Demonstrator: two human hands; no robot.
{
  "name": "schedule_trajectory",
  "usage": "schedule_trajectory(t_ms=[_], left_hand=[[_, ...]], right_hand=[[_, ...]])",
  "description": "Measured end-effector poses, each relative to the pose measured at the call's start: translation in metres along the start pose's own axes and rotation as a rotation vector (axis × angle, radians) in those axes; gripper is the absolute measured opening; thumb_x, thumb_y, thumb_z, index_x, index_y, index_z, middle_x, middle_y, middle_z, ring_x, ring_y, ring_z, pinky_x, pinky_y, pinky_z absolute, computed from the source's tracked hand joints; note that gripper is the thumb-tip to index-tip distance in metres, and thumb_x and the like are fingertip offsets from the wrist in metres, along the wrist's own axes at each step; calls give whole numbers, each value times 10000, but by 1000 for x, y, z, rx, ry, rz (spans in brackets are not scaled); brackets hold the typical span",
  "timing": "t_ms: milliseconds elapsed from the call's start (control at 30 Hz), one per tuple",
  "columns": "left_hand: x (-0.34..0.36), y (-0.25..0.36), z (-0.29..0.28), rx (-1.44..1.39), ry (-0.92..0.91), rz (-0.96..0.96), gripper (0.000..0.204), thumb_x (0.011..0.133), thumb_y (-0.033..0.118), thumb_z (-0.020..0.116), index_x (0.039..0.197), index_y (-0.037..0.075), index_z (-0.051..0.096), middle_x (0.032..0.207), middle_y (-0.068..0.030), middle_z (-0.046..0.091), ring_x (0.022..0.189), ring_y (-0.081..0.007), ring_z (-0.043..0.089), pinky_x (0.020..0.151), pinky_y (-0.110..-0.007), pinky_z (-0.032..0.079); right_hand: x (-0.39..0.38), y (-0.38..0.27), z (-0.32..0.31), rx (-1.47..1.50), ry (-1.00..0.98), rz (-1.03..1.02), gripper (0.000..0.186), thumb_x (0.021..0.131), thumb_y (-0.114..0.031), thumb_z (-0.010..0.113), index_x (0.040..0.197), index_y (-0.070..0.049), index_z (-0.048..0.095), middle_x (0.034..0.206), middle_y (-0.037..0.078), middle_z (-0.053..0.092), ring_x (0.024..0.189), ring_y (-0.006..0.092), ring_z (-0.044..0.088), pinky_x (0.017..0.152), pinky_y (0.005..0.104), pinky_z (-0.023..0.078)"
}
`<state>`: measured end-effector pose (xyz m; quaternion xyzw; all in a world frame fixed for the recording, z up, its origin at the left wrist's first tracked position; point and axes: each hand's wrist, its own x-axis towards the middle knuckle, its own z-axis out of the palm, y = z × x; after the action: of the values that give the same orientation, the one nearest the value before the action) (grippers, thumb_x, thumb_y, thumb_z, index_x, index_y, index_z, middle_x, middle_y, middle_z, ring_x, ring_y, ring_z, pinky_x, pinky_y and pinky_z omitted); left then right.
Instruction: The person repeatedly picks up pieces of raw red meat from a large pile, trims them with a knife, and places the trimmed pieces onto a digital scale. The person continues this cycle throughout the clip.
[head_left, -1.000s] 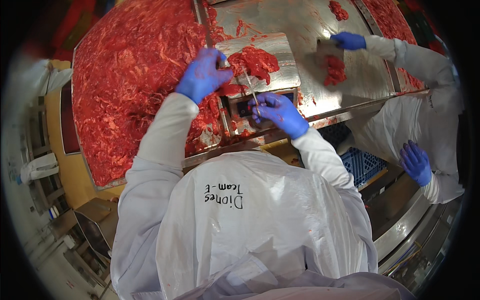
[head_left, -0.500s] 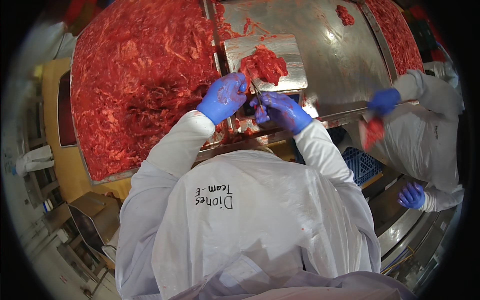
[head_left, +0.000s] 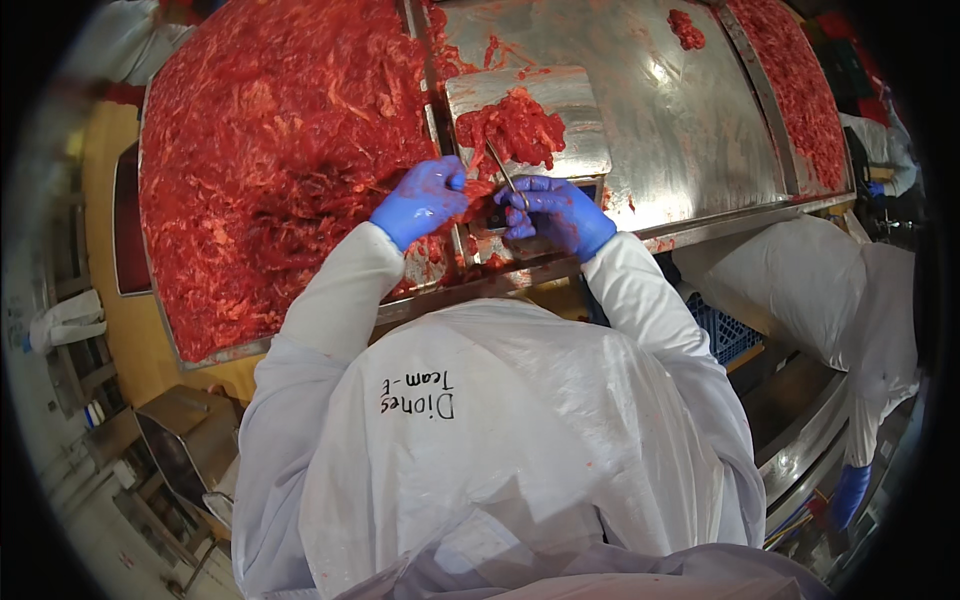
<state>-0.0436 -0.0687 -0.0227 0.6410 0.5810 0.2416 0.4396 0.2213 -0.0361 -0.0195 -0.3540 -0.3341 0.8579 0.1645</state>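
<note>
My left hand [head_left: 423, 202], in a blue glove, is closed on a strip of red meat [head_left: 478, 196] at its fingertips. In my right hand [head_left: 563, 216], also gloved in blue, is a pair of slim metal scissors [head_left: 506, 176]. Their tip points up and left, to the edge of a lump of red meat [head_left: 520, 128]. That lump rests on a square metal platform [head_left: 590, 140] that looks like a weighing scale. My right hand partly covers the platform's dark front panel.
A wide tray heaped with red meat [head_left: 270, 150] lies at the left. Right of the scale is a steel tabletop [head_left: 680, 130] with a small meat piece [head_left: 686, 30]; more meat [head_left: 790, 90] lies beyond a metal divider. A co-worker's white gown [head_left: 800, 280] and blue crate [head_left: 728, 335] are at right.
My left hand has drawn a little left with the meat strip, away from the lump. The scissors now lean further left. The co-worker's hand carrying meat has left the table edge.
</note>
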Motion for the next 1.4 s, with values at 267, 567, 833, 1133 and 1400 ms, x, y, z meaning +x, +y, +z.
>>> schedule_trajectory(t_ms=[267, 567, 833, 1133, 1400], left_hand=[[-27, 9, 15, -9, -484, 3, 108, 826, 79, 704, 857, 52, 604, 744, -93, 611, 669, -207, 598, 630, -371, 498], [-96, -101, -71, 506, 95, -345, 225, 884, 179, 690, 1085, 90, 740, 1125, -207, 731, 1081, -413, 705, 922, -506, 564], [-17, -11, -80, 522, 565, 247, 204, 907, 99, 721, 1098, 34, 750, 1123, -155, 725, 1050, -320, 715, 943, -413, 563], [31, 8, 27, 564, 305, 473, 134, 874, 95, 730, 1001, 57, 749, 1030, -136, 727, 979, -354, 693, 913, -443, 571], [5, 13, 28, 595, 235, 505, 136, 879, 148, 722, 982, 63, 748, 1054, -118, 728, 1014, -331, 683, 921, -437, 560]], right_hand=[[25, -23, 13, 37, 111, -63, 271, 1014, -218, 707, 1160, 11, 711, 902, 76, 721, 800, 172, 698, 805, 337, 586], [-51, 52, -36, -673, -220, 207, 238, 914, -105, 766, 1141, -37, 760, 1021, 44, 750, 958, 149, 695, 913, 313, 550], [-83, -23, -40, -190, 215, -389, 358, 984, -190, 715, 1289, -4, 694, 947, 88, 750, 918, 187, 723, 933, 344, 565], [-38, 14, -42, -212, 235, -208, 428, 1033, -321, 702, 1288, 21, 668, 1002, 91, 740, 992, 193, 707, 921, 352, 561], [-26, 22, -22, -83, -41, -59, 494, 1038, -433, 680, 1262, 6, 653, 974, 71, 701, 954, 178, 683, 924, 339, 554]])
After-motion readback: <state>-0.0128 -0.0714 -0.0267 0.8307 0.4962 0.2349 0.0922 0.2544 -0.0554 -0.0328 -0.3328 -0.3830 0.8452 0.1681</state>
